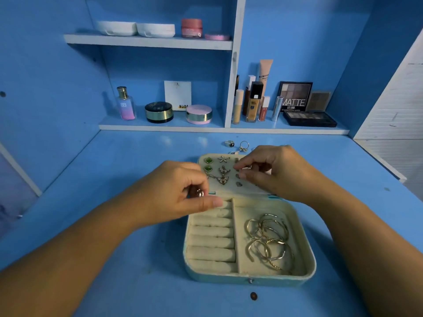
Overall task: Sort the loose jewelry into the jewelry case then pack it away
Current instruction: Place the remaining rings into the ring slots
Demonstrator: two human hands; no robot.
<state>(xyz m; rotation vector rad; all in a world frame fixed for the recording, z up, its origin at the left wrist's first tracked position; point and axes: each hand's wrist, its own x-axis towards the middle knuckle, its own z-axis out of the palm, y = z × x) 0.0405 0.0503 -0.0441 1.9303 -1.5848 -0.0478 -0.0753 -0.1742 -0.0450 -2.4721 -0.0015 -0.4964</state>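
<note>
1. Pinching a small shiny piece [199, 193] between the thumb and forefinger of my left hand [180, 195], I hold it just above the top ring rolls [212, 232] of the open jewelry case [229, 279]. Only my fingertips grip it, so it could slip, land crooked between the rolls, or bounce out onto the desk [137, 161].
2. My right hand [277, 172] is curled at the earring panel [231, 187] in the lid, thumb and forefinger close together. I cannot tell whether they pinch anything. Pushing there could tip the lid back or knock loose the earrings [223, 170] already pinned.
3. The bangles [267, 241] lie overlapped in the right compartment, and a dragging wrist could snag them and pull several out.
4. Loose rings [229, 143] lie on the desk just behind the lid, partly hidden by my right hand. I could sweep them away or forget them, as I could the small brown bit [253, 296] in front of the case.
</note>
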